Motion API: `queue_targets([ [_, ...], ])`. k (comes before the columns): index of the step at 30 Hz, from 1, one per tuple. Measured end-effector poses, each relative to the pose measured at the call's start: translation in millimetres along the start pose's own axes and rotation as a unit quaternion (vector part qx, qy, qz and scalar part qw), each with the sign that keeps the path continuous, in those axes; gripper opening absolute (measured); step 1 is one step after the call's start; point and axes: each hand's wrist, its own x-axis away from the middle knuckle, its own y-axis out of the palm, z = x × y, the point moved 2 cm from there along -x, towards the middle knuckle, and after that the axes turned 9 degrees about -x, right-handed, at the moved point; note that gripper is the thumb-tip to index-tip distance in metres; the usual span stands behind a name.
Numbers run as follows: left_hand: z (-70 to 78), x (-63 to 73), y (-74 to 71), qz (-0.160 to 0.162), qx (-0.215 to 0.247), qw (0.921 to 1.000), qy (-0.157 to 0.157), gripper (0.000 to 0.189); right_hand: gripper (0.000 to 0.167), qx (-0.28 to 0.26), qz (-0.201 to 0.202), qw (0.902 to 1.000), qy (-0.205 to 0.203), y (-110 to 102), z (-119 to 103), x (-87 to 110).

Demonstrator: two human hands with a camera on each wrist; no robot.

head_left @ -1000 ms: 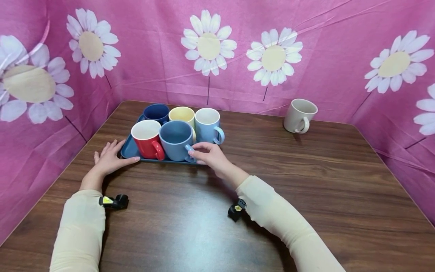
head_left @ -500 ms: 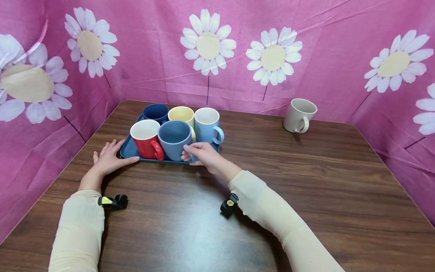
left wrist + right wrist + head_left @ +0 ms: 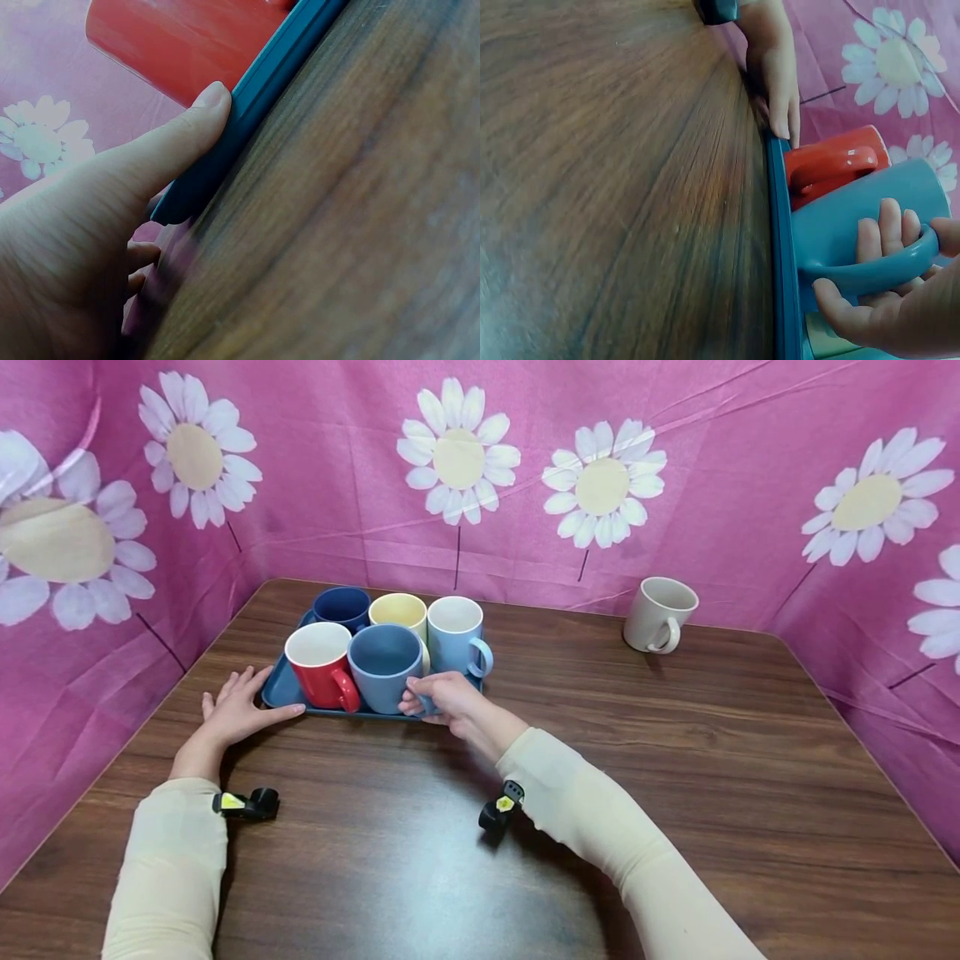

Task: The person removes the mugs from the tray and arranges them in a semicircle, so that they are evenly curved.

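A medium-blue mug point(image 3: 381, 687) stands in the front row of a blue tray point(image 3: 279, 690). My right hand point(image 3: 459, 700) grips its handle, and in the right wrist view several fingers point(image 3: 889, 229) pass through the loop with the thumb outside. At the tray's front left corner is my left hand point(image 3: 236, 717), fingers spread and fairly straight. Its thumb point(image 3: 187, 139) touches the front rim, while its other fingers are partly hidden behind the corner. Beside the blue mug, on its left, sits a red mug point(image 3: 317, 681) with a white inside.
Behind them on the tray are a dark blue mug point(image 3: 339, 604), a yellow mug point(image 3: 396, 607) and a light blue mug point(image 3: 448, 647). A grey mug point(image 3: 651, 625) stands alone at the back right of the wooden table point(image 3: 637, 760). Pink flowered cloth point(image 3: 322, 460) hangs around the table.
My right hand has moved slightly left, from touching the blue mug's handle to gripping it with fingers through the loop. The left hand and the mugs have stayed in place.
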Motion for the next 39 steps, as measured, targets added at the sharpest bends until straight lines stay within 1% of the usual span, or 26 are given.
queue_targets([
  [5,-0.5,-0.1,1.6,-0.001,0.005,1.0000,0.001,0.093,0.023,-0.017,0.020,0.9996,0.011,0,1,3.5],
  [8,-1.3,-0.3,2.0,0.000,0.005,1.0000,0.001,0.093,0.023,-0.027,0.019,0.9994,0.014,-1,2,7.1],
  [14,-1.9,-0.3,0.8,0.005,0.007,1.0000,0.004,0.093,0.022,-0.045,0.001,0.9989,-0.006,-2,-3,18.7],
  [21,-4.1,1.0,-0.6,0.008,0.001,1.0000,0.000,0.093,0.021,-0.048,-0.039,0.9975,-0.033,-4,-8,36.5],
  [25,-4.4,1.4,-1.4,0.008,0.003,1.0000,0.001,0.092,0.020,-0.058,-0.045,0.9966,-0.037,-7,-9,46.7],
  [31,-4.8,-0.4,-1.2,0.009,0.000,1.0000,0.002,0.093,0.020,-0.069,-0.055,0.9952,-0.043,-18,-7,60.6],
  [39,-4.6,-1.7,-0.6,0.010,0.000,0.9999,0.002,0.093,0.026,-0.081,-0.072,0.9928,-0.052,-42,-1,80.6],
])
